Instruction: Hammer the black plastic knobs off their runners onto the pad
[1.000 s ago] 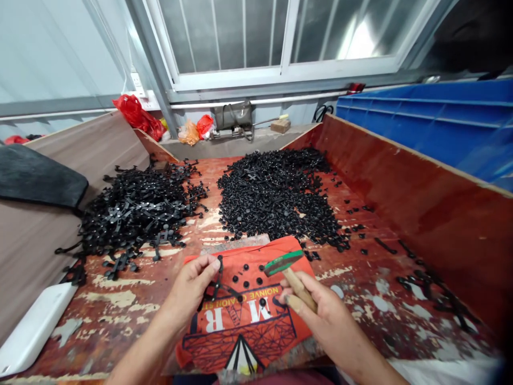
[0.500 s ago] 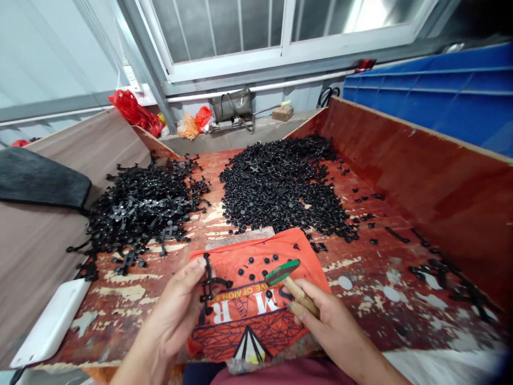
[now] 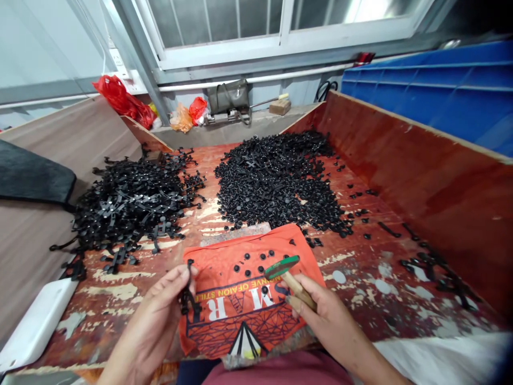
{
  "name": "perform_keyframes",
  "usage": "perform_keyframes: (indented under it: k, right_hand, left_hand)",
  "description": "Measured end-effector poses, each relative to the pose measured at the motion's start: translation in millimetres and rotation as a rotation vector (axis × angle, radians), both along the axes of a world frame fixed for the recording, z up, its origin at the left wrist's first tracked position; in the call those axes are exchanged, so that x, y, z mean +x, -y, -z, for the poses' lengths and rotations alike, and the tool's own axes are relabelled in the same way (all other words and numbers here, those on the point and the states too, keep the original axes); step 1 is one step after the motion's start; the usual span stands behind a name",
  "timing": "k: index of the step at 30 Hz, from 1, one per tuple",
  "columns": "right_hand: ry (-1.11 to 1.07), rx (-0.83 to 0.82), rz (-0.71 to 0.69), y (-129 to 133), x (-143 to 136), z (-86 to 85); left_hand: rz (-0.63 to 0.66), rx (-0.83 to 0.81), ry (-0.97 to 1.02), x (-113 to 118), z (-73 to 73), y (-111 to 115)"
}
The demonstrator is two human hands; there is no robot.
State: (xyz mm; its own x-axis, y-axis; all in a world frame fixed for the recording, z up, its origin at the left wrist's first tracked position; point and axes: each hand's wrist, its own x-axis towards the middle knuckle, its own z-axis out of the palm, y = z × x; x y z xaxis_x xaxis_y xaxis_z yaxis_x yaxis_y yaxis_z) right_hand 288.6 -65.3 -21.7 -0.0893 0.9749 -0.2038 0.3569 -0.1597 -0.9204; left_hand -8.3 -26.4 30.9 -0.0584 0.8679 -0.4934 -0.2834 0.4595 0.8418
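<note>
Between thumb and fingers, my left hand [image 3: 162, 307] grips a branched black part [image 3: 189, 291] over the left edge of an orange cloth [image 3: 224, 262]. My right hand [image 3: 320, 307] is closed around the wooden handle of a tool [image 3: 298, 291]. The tool's flat green head [image 3: 281, 266] is above the cloth. Several small round black pieces [image 3: 262, 256] lie on the cloth, left of and above the green head. White and yellow printing shows on the cloth between my hands.
A pile of black parts [image 3: 132, 200] lies at the left, a larger pile [image 3: 276, 182] at the back middle. A white case [image 3: 38, 323] sits at the left edge. Red wooden boards [image 3: 420, 187] wall the right side, with a blue crate [image 3: 433, 96] behind.
My left hand has moved left with the black part, which now hangs more compactly below the fingers. The view has shifted slightly. My right hand still holds the tool in nearly the same place.
</note>
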Motion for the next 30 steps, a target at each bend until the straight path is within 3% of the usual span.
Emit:
perform_keyframes:
  k: [6,10,20,24,30]
  right_hand:
    - [0.064,0.035,0.014,2,-1,5.2]
    - [0.180,0.019,-0.027,2,2,6.5]
    - [0.255,0.028,-0.078,1,0,4.6]
    - [0.263,0.035,-0.099,1,0,-1.0]
    - [0.238,0.058,-0.122,0,0,-6.7]
  left_hand:
    - [0.534,0.382,-0.771,24,15.0,-24]
    - [0.704,0.450,-0.949,37,21.7,-40]
    - [0.780,0.462,-0.979,44,27.9,-51]
    - [0.769,0.488,-0.926,40,32.8,-54]
    - [0.728,0.471,-0.875,38,29.1,-52]
